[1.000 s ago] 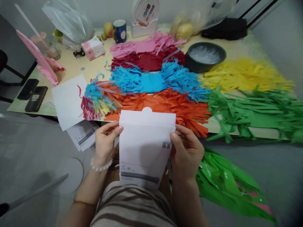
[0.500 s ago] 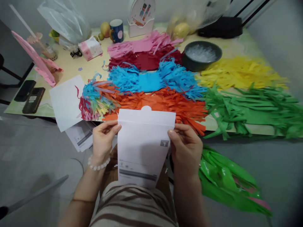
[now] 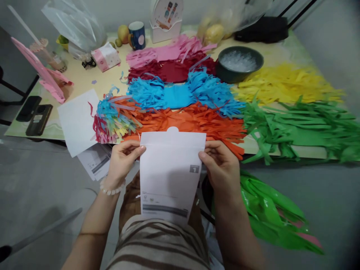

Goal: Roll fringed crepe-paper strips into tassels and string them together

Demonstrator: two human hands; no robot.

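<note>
Both my hands hold a white sheet of paper point(image 3: 165, 176) over my lap, with a folded strip and a small rounded tab at its top and grey print low down. My left hand point(image 3: 125, 159) pinches the upper left edge between thumb and fingers; a pale bead bracelet is on that wrist. At the upper right edge, my right hand point(image 3: 221, 161) grips the paper the same way. Just beyond the paper lies orange fringed paper point(image 3: 180, 119), partly covered by its top. Blue fringed paper point(image 3: 177, 95) lies behind that.
Green point(image 3: 312, 127) and yellow point(image 3: 287, 86) fringed paper lie right, near a dark bowl point(image 3: 233, 75). A multicoloured fringe bundle point(image 3: 112, 122), a white sheet point(image 3: 77, 123) and phones point(image 3: 39, 120) lie left. A mug point(image 3: 137, 35) stands behind. Green plastic point(image 3: 270, 213) hangs below the table.
My hands stay on the paper. Its top fold is tilted slightly differently, and my left wrist has shifted a little to the left. The whole view has moved slightly.
</note>
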